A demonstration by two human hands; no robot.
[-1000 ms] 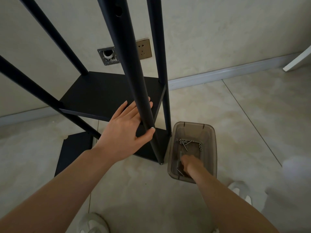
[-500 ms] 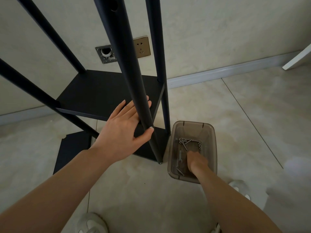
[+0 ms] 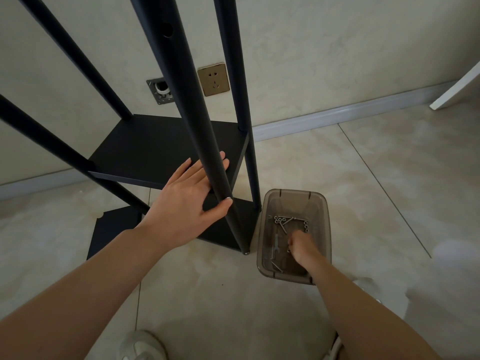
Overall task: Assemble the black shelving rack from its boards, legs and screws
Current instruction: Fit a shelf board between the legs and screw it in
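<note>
The left hand (image 3: 191,201) curls loosely round the nearest leg (image 3: 197,120), steadying the half-built rack; the right hand (image 3: 302,244) reaches into the floor bin (image 3: 265,245) beside it, fingers bunched among the screws (image 3: 283,220), possibly pinching one.

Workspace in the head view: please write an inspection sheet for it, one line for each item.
Surface: tiled floor, pale, with dark joints.
Job's things: black rack upright, one board mounted; another board below; screws in the brown plastic bin.
Clutter: nothing seen.
Grips: left hand rests on the front leg, thumb around it; right hand reaches into the bin, fingers curled, hold unclear.
Cables: nothing seen.
Surroundings: wall socket, open wall box, baseboard, white furniture leg, shoes at the bottom edge.
</note>
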